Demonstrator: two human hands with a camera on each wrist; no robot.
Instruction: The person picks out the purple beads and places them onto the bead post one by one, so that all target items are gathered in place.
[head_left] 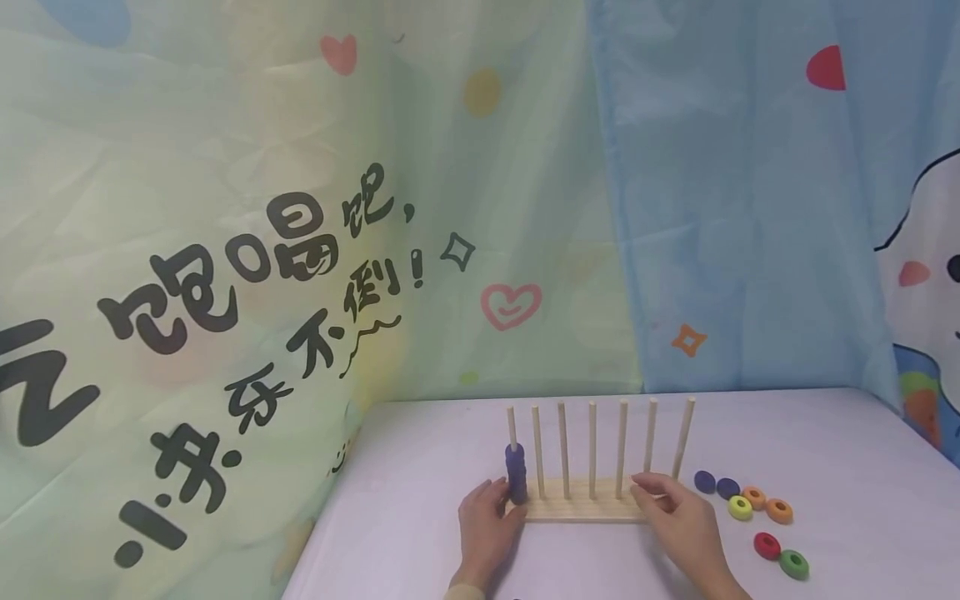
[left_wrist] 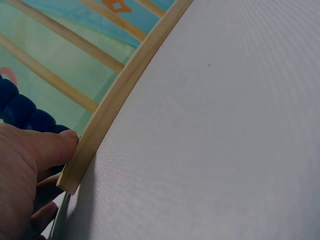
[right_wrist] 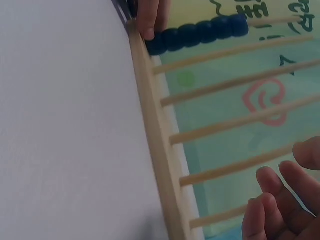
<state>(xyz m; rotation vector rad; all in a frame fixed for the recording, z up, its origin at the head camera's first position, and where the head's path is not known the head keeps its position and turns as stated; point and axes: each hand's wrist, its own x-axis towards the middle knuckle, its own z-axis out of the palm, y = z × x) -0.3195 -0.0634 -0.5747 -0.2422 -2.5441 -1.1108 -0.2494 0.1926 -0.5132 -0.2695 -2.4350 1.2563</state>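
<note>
A wooden bead rack [head_left: 587, 510] has a row of upright pegs, and a stack of dark blue beads [head_left: 516, 475] sits on its leftmost peg. My left hand [head_left: 486, 525] grips the left end of the base. In the left wrist view its thumb [left_wrist: 57, 147] lies against the base beside the lowest bead, with fingers behind the wood. Near the rack's right end is my right hand [head_left: 678, 517], in front of the pegs. Its fingers are loosely bent in the right wrist view, and a gap with no bead shows between thumb and fingertips [right_wrist: 270, 179].
Right of the rack lie loose beads: two blue beads [head_left: 705, 481], two orange beads [head_left: 779, 511] and a yellow bead [head_left: 740, 508]. Nearer the front are a red bead [head_left: 767, 546] and a green bead [head_left: 794, 565]. A printed curtain [head_left: 510, 208] hangs behind the white table [head_left: 405, 467].
</note>
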